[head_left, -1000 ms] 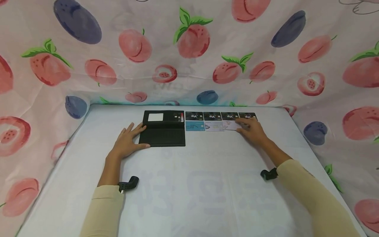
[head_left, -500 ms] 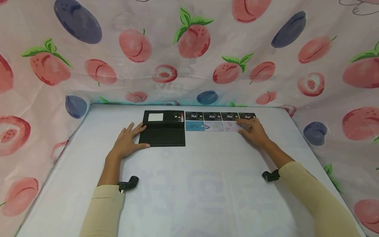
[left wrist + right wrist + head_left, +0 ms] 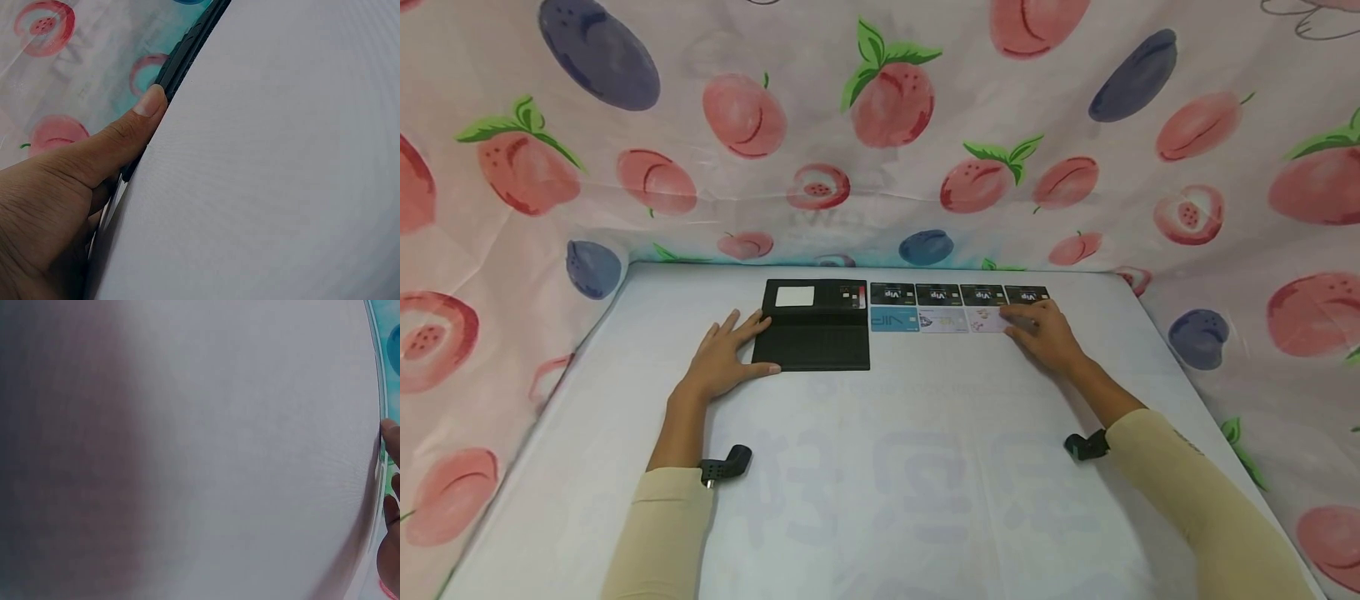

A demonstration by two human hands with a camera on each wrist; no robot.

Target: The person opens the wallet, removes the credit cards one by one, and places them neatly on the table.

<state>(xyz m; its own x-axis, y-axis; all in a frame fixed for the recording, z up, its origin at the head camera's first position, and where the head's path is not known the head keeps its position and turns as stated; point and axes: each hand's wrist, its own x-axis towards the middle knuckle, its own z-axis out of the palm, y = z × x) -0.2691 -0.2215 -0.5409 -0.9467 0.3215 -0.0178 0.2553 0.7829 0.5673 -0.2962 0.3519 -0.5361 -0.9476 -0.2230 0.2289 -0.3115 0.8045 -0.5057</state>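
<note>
In the head view, my left hand point(image 3: 721, 360) lies with spread fingers on the left side of an open black wallet point(image 3: 816, 347). Its thumb touches the wallet's lower left corner, and the left wrist view shows the thumb point(image 3: 134, 128) against the black edge. Across the table, my right hand point(image 3: 1047, 335) holds the right end of a pale bank card point(image 3: 987, 320) with pink marks between thumb and index finger. Part of that card is hidden under the fingers. In the right wrist view only fingertips point(image 3: 390, 440) show at the edge.
A blue card point(image 3: 893, 320) and a whitish card point(image 3: 943, 320) lie left of the pink-marked one. Above them runs a row of black VIP cards point(image 3: 937, 295). The white table point(image 3: 880, 467) meets a fruit-patterned cloth point(image 3: 820, 125) behind.
The pink-marked card has straightened and shifted slightly to the right with my right hand, so it lines up in the lower row. My left hand and the wallet have stayed put.
</note>
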